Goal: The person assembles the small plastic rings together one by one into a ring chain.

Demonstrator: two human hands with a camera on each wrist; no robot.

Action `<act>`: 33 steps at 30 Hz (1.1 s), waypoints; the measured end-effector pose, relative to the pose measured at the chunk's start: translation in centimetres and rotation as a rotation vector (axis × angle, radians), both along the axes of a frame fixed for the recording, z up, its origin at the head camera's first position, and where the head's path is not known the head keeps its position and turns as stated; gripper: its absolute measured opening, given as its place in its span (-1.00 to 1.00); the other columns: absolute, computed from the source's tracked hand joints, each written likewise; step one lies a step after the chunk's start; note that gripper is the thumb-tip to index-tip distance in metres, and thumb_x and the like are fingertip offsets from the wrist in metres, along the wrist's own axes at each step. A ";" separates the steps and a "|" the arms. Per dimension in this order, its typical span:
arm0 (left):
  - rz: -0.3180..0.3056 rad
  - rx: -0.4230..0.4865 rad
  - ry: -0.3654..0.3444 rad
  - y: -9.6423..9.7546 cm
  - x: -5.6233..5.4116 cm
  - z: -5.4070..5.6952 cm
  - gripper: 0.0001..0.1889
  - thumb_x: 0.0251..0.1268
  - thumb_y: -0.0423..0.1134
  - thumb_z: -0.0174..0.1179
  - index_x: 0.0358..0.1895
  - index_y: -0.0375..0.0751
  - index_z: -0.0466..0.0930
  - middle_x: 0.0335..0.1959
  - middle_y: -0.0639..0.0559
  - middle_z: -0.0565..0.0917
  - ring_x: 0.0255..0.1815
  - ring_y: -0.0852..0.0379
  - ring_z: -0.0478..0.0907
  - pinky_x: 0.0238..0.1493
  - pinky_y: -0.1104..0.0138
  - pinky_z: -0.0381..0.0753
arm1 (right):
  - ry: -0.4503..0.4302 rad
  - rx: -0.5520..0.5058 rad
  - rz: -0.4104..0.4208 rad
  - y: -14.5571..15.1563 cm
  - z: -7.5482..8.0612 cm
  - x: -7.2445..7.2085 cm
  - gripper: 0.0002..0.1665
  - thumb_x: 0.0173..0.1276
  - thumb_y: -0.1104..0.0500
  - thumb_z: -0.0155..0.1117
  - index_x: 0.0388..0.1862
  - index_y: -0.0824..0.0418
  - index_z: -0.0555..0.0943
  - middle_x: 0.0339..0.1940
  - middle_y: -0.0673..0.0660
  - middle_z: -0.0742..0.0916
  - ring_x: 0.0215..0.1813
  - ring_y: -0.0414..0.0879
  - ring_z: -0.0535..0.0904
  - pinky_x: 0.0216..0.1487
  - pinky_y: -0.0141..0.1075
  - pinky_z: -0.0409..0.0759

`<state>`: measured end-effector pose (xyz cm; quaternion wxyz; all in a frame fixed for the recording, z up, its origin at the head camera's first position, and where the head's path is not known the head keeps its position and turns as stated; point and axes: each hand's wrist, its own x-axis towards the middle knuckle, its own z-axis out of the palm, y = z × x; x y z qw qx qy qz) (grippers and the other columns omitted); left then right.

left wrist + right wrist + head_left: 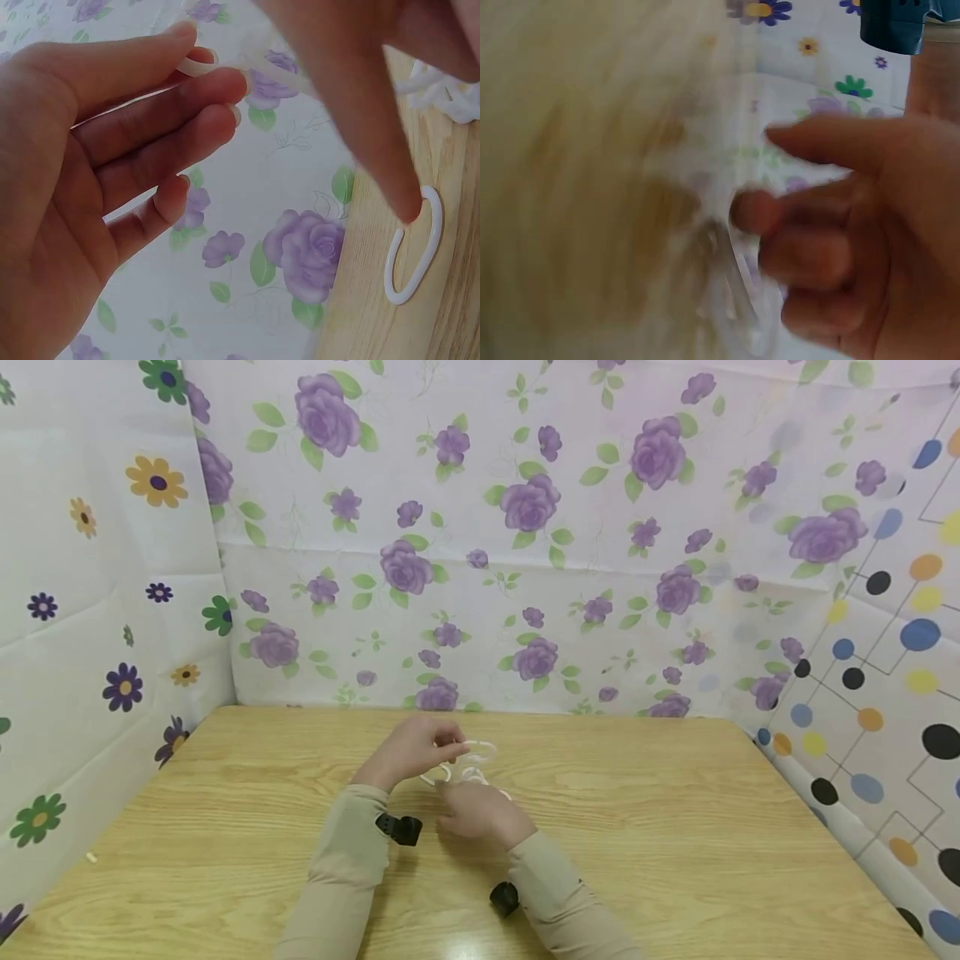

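Note:
My left hand point(416, 748) is raised over the table and pinches a white plastic C-shaped ring point(199, 68), like a shower curtain ring, between thumb and fingertips. More white plastic extends from it in the left wrist view; whether it is linked cannot be made out. Low over the tabletop, my right hand point(480, 812) has loosely bent fingers, its thumb apart. One of its fingertips is at the end of a single white ring point(389, 266) lying on the wood. Several other white rings point(450, 97) lie bunched together, partly hidden by the right hand.
The wooden table point(660, 827) meets a purple-flowered cloth point(480, 635) at its back edge. Patterned cloths also stand at the left and right sides. A small pale piece point(92, 857) lies near the left edge. Both wrists wear black cameras.

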<state>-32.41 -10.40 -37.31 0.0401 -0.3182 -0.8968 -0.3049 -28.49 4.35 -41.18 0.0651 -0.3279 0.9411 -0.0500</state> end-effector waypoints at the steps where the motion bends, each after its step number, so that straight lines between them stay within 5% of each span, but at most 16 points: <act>1: -0.005 -0.001 0.004 0.0 0.0 0.1 -0.86 0.37 -0.11 0.19 -0.27 -0.05 0.68 -0.49 0.09 0.72 -0.45 0.16 0.63 -0.36 0.37 0.51 | 0.005 0.008 -0.018 0.0 -0.2 -0.1 -0.37 0.39 0.07 0.20 0.37 0.30 0.38 -0.27 0.09 0.76 -0.22 -0.12 0.69 -0.15 -0.26 0.64; 3: -0.013 -0.006 0.003 0.1 0.1 0.2 -0.86 0.37 -0.12 0.19 -0.28 -0.05 0.68 -0.48 0.05 0.72 -0.48 0.22 0.59 -0.39 0.38 0.50 | 0.018 0.022 -0.040 0.0 -0.5 -0.3 -0.36 0.38 0.06 0.19 0.37 0.30 0.38 -0.18 0.13 0.77 -0.10 -0.06 0.71 -0.09 -0.21 0.65; 9: -0.048 -0.014 -0.010 0.1 0.2 0.2 -0.86 0.35 -0.13 0.22 -0.32 -0.07 0.67 -0.51 -0.01 0.71 -0.58 0.30 0.47 -0.47 0.41 0.46 | -0.087 -0.011 -0.086 0.1 -0.9 -0.9 -0.38 0.43 0.07 0.11 0.40 0.27 0.34 -0.60 0.01 0.65 -0.51 -0.17 0.59 -0.37 -0.31 0.52; 12: -0.075 -0.019 -0.027 0.0 0.2 0.0 -0.84 0.35 -0.13 0.21 -0.33 -0.11 0.68 -0.53 0.04 0.69 -0.57 0.30 0.47 -0.47 0.41 0.47 | -0.101 -0.026 -0.079 0.2 -1.0 -1.0 -0.55 0.40 0.12 0.12 0.23 0.25 0.45 -0.71 -0.05 0.54 -0.65 -0.23 0.44 -0.46 -0.37 0.42; 21: -0.090 -0.066 -0.082 -0.4 0.3 -0.3 -0.78 0.37 -0.12 0.20 -0.36 -0.17 0.68 -0.55 0.02 0.65 -0.59 0.26 0.37 -0.47 0.40 0.39 | -0.110 -0.034 -0.049 0.0 -1.0 -0.9 -0.93 0.22 0.19 0.35 -0.45 0.12 0.67 -0.60 -0.10 0.59 -0.57 -0.30 0.38 -0.43 -0.46 0.38; 27: -0.077 -0.062 -0.118 -0.5 0.3 -0.2 -0.80 0.38 -0.12 0.18 -0.39 -0.11 0.66 -0.54 0.03 0.64 -0.59 0.24 0.37 -0.48 0.38 0.40 | -0.155 -0.031 0.061 0.4 -0.4 -0.7 -0.87 0.11 0.17 0.41 -0.59 0.09 0.66 -0.66 -0.18 0.51 -0.58 -0.35 0.31 -0.48 -0.51 0.32; 33: -0.046 -0.063 -0.131 -0.8 0.1 0.1 -0.80 0.39 -0.12 0.17 -0.36 -0.12 0.66 -0.53 0.04 0.63 -0.58 0.22 0.36 -0.47 0.36 0.39 | -0.217 -0.173 0.176 1.8 1.6 -0.9 -0.93 0.18 0.19 0.30 -0.49 0.11 0.65 -0.68 -0.17 0.53 -0.65 -0.34 0.31 -0.52 -0.52 0.35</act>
